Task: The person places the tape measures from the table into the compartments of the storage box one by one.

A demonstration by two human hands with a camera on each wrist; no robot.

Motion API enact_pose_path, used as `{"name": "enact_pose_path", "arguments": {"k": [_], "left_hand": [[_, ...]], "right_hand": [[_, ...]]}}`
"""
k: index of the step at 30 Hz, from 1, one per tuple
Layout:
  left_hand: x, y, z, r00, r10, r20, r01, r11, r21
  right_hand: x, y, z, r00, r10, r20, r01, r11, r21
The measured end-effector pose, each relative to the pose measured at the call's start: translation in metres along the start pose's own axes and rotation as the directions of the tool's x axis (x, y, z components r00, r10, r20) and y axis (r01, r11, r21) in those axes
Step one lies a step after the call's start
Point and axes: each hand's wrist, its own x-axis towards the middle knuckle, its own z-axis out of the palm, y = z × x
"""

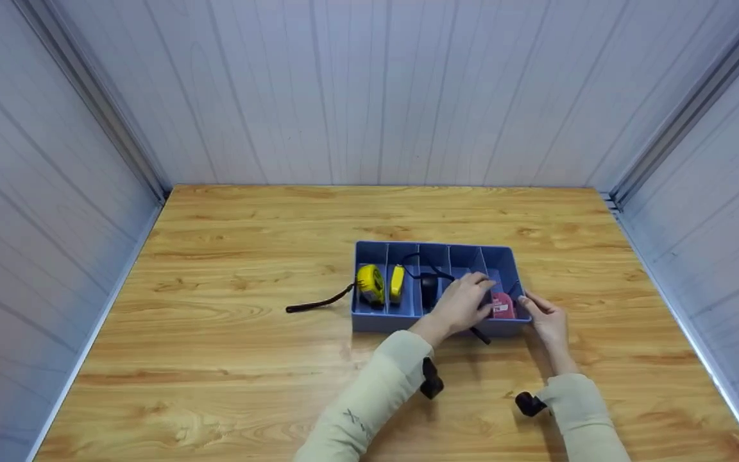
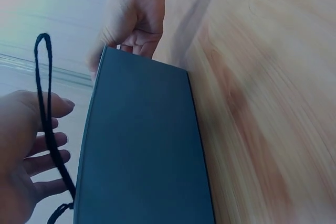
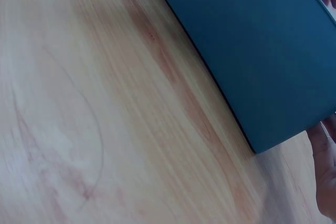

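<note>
A blue divided box (image 1: 379, 323) stands on the table. My left hand (image 1: 461, 303) is over its right-hand compartments, beside a red tape measure (image 1: 504, 307); in the left wrist view its fingers are loosely bent with nothing visible between them. A black cord loop (image 2: 50, 129) rises in front of that palm. My right hand (image 1: 549, 327) grips the box's right end, thumb at the rim. A yellow tape measure (image 1: 369, 285) lies in the leftmost compartment, a narrow yellow item (image 1: 396, 283) in the second, a black item (image 1: 429, 292) in the third. The left hand partly hides the fourth.
A black wrist strap (image 1: 318, 304) trails from the box's left end onto the wooden table (image 1: 215, 359). Another dark strap end (image 1: 480, 335) hangs over the front wall. Pale panels (image 1: 376, 90) enclose the table at the back and sides.
</note>
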Motion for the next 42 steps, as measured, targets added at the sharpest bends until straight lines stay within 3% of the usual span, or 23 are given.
{"name": "enact_pose_path", "arguments": {"k": [3,7,15,22,24,26,28,30,31,33,36,38,40,42], "left_hand": [[-0.006,-0.005,-0.003,1.000,-0.016,0.005,0.016,1.000,-0.007],[-0.014,-0.012,-0.007,1.000,-0.023,-0.020,0.022,0.999,-0.036],[-0.031,-0.027,-0.016,0.997,-0.042,-0.069,0.035,0.994,-0.100],[-0.047,-0.044,-0.028,0.990,-0.060,-0.125,0.045,0.991,-0.123],[-0.052,-0.050,-0.031,0.988,-0.072,-0.134,0.056,0.991,-0.121],[-0.057,-0.056,-0.034,0.985,-0.081,-0.150,0.063,0.991,-0.121],[-0.062,-0.062,-0.037,0.982,-0.093,-0.162,0.075,0.990,-0.118],[-0.066,-0.068,-0.040,0.979,-0.108,-0.175,0.088,0.989,-0.118],[-0.069,-0.071,-0.041,0.977,-0.118,-0.175,0.099,0.988,-0.115],[-0.073,-0.077,-0.045,0.976,-0.135,-0.173,0.117,0.987,-0.110],[-0.080,-0.087,-0.050,0.972,-0.153,-0.180,0.138,0.986,-0.095],[-0.084,-0.094,-0.053,0.969,-0.158,-0.192,0.142,0.985,-0.093],[-0.089,-0.101,-0.056,0.964,-0.171,-0.205,0.154,0.983,-0.095],[-0.094,-0.108,-0.058,0.959,-0.186,-0.215,0.166,0.980,-0.106]], "right_hand": [[0.004,0.006,0.000,0.997,0.075,-0.008,-0.073,0.987,0.144],[0.004,0.007,0.000,0.994,0.112,-0.012,-0.108,0.978,0.178],[0.002,0.005,-0.007,0.990,0.127,0.057,-0.136,0.971,0.195],[0.008,0.009,-0.009,0.991,0.124,0.059,-0.129,0.987,0.099],[0.011,0.010,-0.010,0.995,0.090,0.043,-0.091,0.996,0.021],[0.014,0.011,-0.011,0.999,-0.001,0.036,0.004,0.995,-0.103],[0.017,0.011,-0.012,0.994,-0.107,0.037,0.113,0.963,-0.243],[0.019,0.010,-0.013,0.982,-0.176,0.075,0.190,0.938,-0.290],[0.019,0.008,-0.014,0.971,-0.216,0.100,0.238,0.908,-0.346],[0.015,0.000,-0.014,0.966,-0.205,0.158,0.249,0.902,-0.352],[0.000,-0.027,-0.007,0.950,-0.173,0.259,0.276,0.852,-0.444],[-0.010,-0.046,-0.001,0.938,-0.143,0.315,0.298,0.796,-0.526],[-0.018,-0.064,0.006,0.922,-0.119,0.368,0.337,0.714,-0.614],[-0.020,-0.074,0.010,0.909,-0.084,0.408,0.359,0.655,-0.665]]}}
